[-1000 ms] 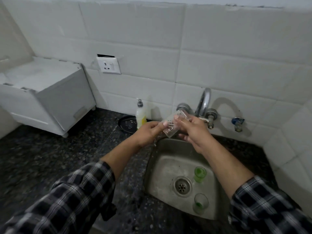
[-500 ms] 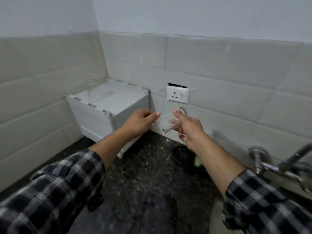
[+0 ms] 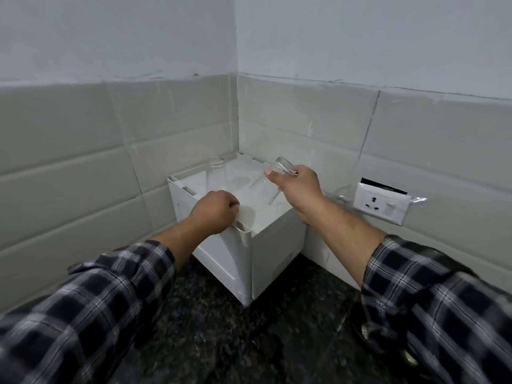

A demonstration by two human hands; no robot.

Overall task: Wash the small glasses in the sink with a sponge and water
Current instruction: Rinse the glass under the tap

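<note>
Pinching a smooth, clear glass (image 3: 283, 164) at a tilt, the right hand (image 3: 298, 188) hovers over a boxy white rack (image 3: 274, 245); the left hand (image 3: 214, 212) has its fingers curled, empty.

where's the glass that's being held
Head view, centre: the small glass is tilted in the right hand, over the white box in the corner, left of the wall socket.

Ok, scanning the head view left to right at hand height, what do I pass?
The left hand curled on the white box at its near rim → small glass, tilted, pinched in the right hand → wall socket.
</note>
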